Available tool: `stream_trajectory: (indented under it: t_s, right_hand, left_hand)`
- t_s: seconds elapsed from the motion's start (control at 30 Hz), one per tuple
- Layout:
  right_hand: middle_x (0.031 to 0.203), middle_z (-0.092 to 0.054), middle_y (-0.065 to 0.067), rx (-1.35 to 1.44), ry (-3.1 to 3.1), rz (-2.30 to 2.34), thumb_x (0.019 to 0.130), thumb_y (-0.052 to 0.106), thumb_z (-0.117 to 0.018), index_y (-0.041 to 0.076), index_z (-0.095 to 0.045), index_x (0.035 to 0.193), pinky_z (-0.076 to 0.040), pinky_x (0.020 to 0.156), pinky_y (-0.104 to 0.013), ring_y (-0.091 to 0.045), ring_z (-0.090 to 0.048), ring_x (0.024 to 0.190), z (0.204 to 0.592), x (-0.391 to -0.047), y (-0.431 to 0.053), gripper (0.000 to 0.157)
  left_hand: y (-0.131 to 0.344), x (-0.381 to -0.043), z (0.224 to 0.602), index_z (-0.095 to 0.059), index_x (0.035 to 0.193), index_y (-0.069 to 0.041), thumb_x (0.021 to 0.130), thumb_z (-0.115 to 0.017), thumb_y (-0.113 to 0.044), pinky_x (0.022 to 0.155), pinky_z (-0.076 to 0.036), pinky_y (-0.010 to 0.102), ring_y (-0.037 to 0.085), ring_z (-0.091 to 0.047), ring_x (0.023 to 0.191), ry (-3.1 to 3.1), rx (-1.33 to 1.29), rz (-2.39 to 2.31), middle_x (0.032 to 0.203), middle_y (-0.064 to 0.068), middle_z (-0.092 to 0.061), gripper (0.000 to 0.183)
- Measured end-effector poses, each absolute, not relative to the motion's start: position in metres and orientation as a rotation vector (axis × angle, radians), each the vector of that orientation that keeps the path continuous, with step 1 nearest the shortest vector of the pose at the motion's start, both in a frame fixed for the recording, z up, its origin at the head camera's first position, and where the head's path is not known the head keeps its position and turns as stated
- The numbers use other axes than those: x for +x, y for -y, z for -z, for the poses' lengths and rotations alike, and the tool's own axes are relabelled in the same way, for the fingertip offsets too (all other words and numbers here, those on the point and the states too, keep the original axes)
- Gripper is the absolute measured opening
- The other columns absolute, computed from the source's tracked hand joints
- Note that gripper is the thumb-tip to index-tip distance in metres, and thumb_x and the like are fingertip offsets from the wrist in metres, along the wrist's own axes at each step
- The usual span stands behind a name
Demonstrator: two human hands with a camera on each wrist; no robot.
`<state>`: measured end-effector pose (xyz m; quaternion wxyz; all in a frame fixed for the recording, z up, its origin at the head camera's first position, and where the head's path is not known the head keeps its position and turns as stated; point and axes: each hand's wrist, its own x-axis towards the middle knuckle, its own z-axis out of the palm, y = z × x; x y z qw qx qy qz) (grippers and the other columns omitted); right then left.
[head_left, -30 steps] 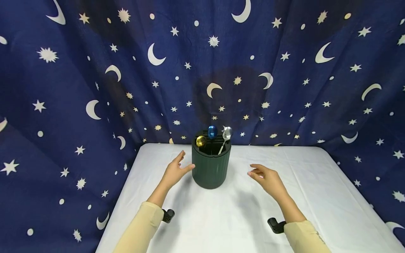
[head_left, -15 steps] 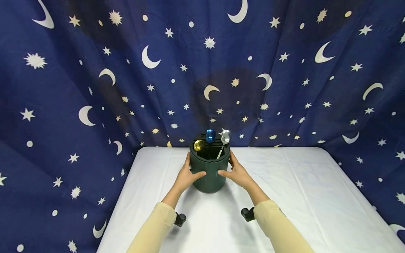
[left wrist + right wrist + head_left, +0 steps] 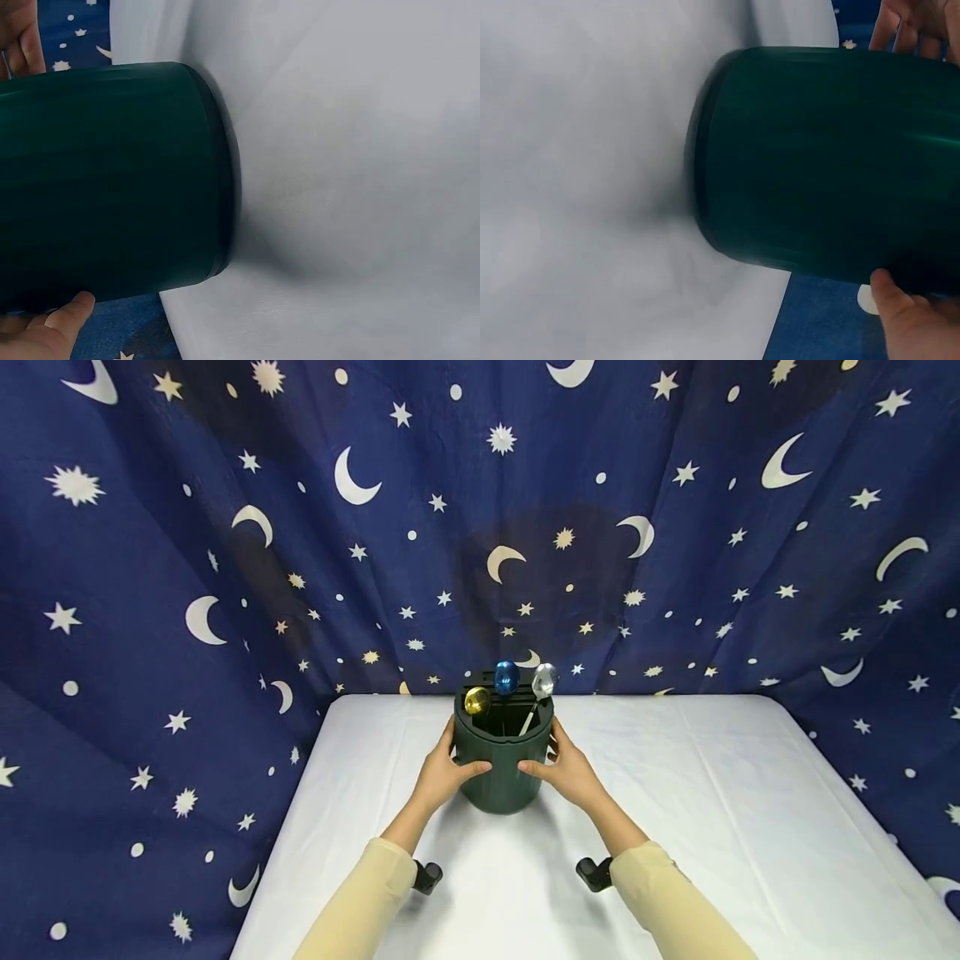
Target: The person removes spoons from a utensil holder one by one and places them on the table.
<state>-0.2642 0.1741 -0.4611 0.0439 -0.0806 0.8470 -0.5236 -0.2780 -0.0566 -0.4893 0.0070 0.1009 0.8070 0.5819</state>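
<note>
A dark green ribbed utensil holder (image 3: 501,777) stands upright on the white table between my hands. My left hand (image 3: 442,772) grips its left side, thumb across the front and fingers round the side. On the right side my right hand (image 3: 570,774) holds it the same way; some fingertips are hidden behind. Out of the top stick a gold spoon (image 3: 477,700), a blue spoon (image 3: 507,677) and a silver spoon (image 3: 544,680). In the left wrist view the holder's wall (image 3: 112,180) fills the left side; in the right wrist view the wall (image 3: 817,165) fills the right.
White cloth covers the table (image 3: 675,793), whose back edge lies just behind the holder. A dark blue curtain (image 3: 420,577) with moons and stars hangs behind and at both sides.
From apart on either side of the holder, both hands have come inward, the right one farther, and taken hold of it. Over the last half second the grip looks the same.
</note>
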Motion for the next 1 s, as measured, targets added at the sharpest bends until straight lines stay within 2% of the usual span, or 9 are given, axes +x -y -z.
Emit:
stream_trajectory:
  t_s: [0.13,0.6,0.7,0.93,1.0]
  right_hand:
    - [0.148,-0.021,-0.018,-0.283,-2.575,1.636,0.075,0.038,-0.075,0.015,-0.004,0.15,-0.035,0.098,-0.046,-0.038,-0.03,0.129,0.46,-0.253,-0.175,0.106]
    - [0.147,-0.025,-0.016,-0.299,-2.638,1.616,0.074,0.042,-0.075,0.016,-0.007,0.15,-0.04,0.095,-0.037,-0.033,-0.033,0.129,0.459,-0.207,-0.18,0.105]
    - [0.147,-0.025,-0.016,-0.29,-2.632,1.621,0.074,0.04,-0.075,0.016,-0.008,0.15,-0.04,0.095,-0.036,-0.032,-0.033,0.129,0.456,-0.197,-0.179,0.104]
    - [0.147,-0.021,-0.021,-0.296,-2.571,1.683,0.077,0.02,-0.076,0.007,-0.01,0.149,-0.038,0.096,-0.043,-0.038,-0.03,0.129,0.434,-0.171,-0.172,0.098]
    - [0.147,-0.021,-0.02,-0.31,-2.57,1.663,0.078,0.023,-0.075,0.008,-0.01,0.149,-0.039,0.096,-0.041,-0.037,-0.031,0.129,0.437,-0.17,-0.176,0.097]
  left_hand:
    - [0.057,-0.267,0.488,-0.012,0.149,-0.025,0.069,-0.079,-0.042,0.101,-0.033,0.044,0.024,-0.027,0.133,-2.529,0.341,-1.816,0.149,0.002,-0.025,0.106]
    - [0.059,-0.225,0.481,-0.012,0.149,-0.02,0.068,-0.078,-0.047,0.1,-0.034,0.038,0.017,-0.034,0.129,-2.607,0.422,-1.685,0.145,0.004,-0.033,0.108]
    - [0.058,-0.217,0.48,-0.012,0.149,-0.02,0.068,-0.078,-0.047,0.1,-0.035,0.039,0.017,-0.034,0.129,-2.61,0.434,-1.677,0.145,0.004,-0.033,0.108]
    - [0.059,-0.201,0.481,-0.011,0.149,-0.017,0.068,-0.077,-0.049,0.099,-0.036,0.042,0.02,-0.036,0.128,-2.633,0.452,-1.657,0.144,0.007,-0.034,0.11]
    - [0.059,-0.198,0.482,-0.009,0.15,-0.018,0.067,-0.077,-0.049,0.1,-0.034,0.044,0.022,-0.034,0.129,-2.638,0.44,-1.648,0.146,0.007,-0.031,0.111]
